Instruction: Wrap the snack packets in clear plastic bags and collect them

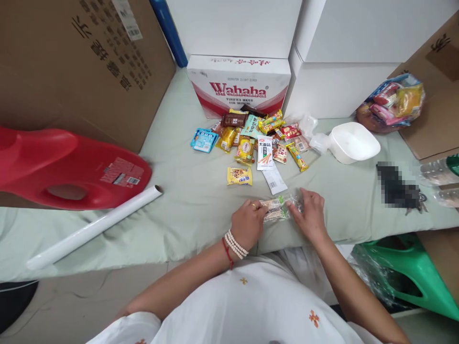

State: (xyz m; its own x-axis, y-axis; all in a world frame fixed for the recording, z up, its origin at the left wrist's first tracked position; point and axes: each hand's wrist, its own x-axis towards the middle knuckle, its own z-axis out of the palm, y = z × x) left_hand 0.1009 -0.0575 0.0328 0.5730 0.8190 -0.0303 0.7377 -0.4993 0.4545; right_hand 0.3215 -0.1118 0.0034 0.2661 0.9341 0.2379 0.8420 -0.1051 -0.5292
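Observation:
Near the front edge of the cloth-covered table, I hold a clear plastic packet [275,209] with green print and pale, stick-like contents. My left hand [248,223], wearing a ring and beaded bracelets, is closed around its left end. At the other end, the thumb and fingers of my right hand [311,216] pinch the clear wrapper. Just beyond the packet lie a white snack sachet [265,152] and a silver-white wrapper [274,178]. A yellow cookie packet [239,176] lies beyond my left hand. What exactly the held packet contains is too small to tell.
A heap of small snacks [245,149] lies before a Wahaha carton [240,86]. Right of it stand a white bowl [353,155], a bag of snacks [394,102] and blurred dark keys [398,186]. Leftward are a red jug [103,167] and a white roll [96,229].

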